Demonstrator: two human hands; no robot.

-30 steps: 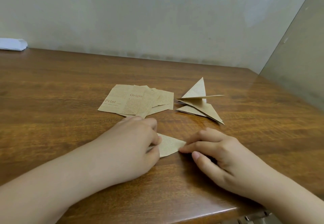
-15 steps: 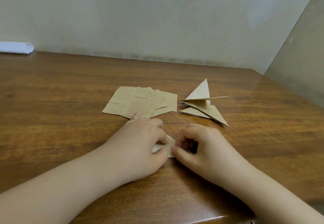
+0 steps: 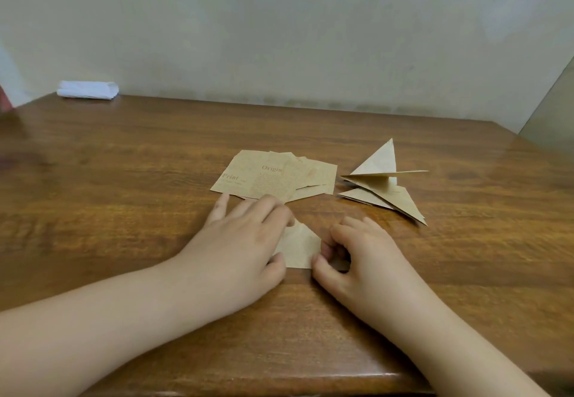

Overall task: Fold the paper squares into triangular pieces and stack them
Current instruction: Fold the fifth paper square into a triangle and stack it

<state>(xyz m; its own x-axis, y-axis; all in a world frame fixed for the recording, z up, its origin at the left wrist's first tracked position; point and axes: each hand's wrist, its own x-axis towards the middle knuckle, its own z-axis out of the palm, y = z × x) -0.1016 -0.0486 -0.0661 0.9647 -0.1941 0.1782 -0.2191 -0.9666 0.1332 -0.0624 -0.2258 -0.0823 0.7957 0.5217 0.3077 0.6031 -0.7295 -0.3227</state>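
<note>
Paper piece under both hands at the near middle of the wooden table.

We find the left hand lying flat, fingers straight, pressing the folded piece; the right hand has curled fingers pinching its right edge. Beyond them lie the unfolded squares, fanned and overlapping, and just to their right the loose stack of triangles. A white bundle sits at the far left by the wall.
</note>
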